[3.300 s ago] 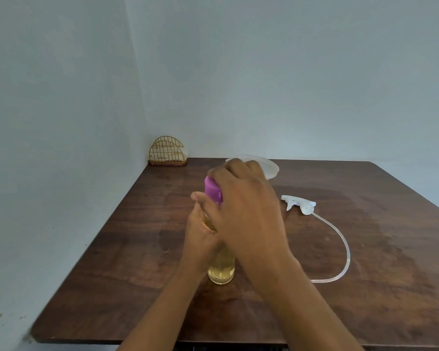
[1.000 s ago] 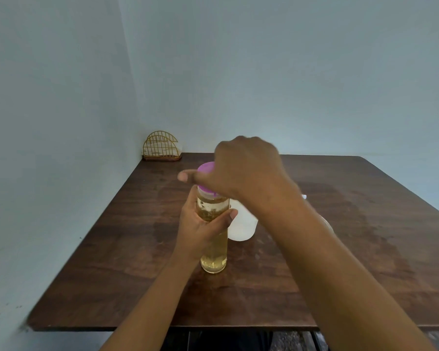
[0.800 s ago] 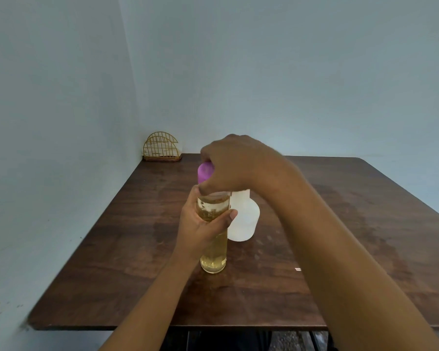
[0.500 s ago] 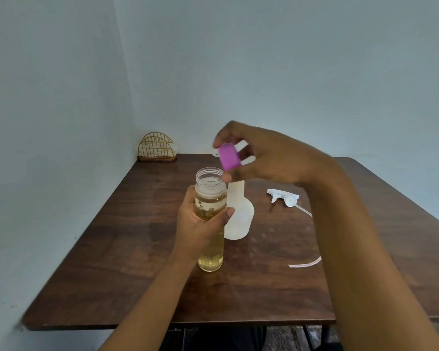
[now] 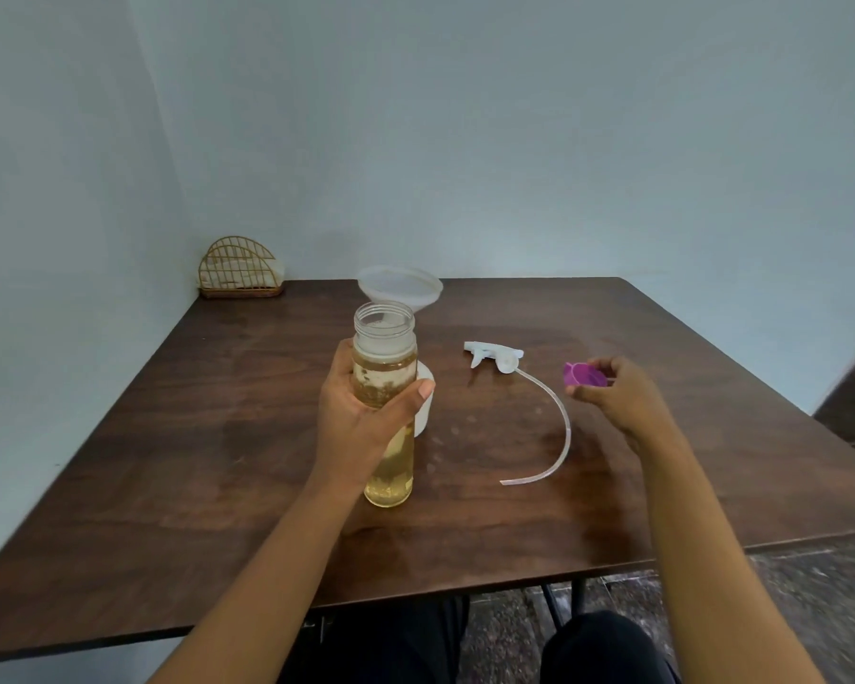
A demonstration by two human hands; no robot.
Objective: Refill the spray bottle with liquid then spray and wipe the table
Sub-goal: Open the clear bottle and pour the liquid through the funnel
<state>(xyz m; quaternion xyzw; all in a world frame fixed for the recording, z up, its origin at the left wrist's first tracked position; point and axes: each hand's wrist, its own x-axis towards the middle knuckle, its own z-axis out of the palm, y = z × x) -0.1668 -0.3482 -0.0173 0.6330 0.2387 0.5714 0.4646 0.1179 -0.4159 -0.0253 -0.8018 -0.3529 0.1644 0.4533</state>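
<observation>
spray bottle (image 5: pixel 423 402) mostly behind jar (image 5: pixel 385 387)

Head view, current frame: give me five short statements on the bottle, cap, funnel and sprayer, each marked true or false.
1. The left hand grips the clear plastic bottle of yellow liquid. True.
2. The purple screw cap is on the bottle. False: the right hand holds it out to the right, and the bottle mouth is open.
3. The white trigger sprayer head with its long tube lies on the dark wooden table. True.
4. The translucent white funnel sits in the yellow-liquid bottle's mouth. False: it stands behind that bottle, over a white container.
5. The gold wire napkin holder is at the table's near right corner. False: it is at the far left corner.
</observation>
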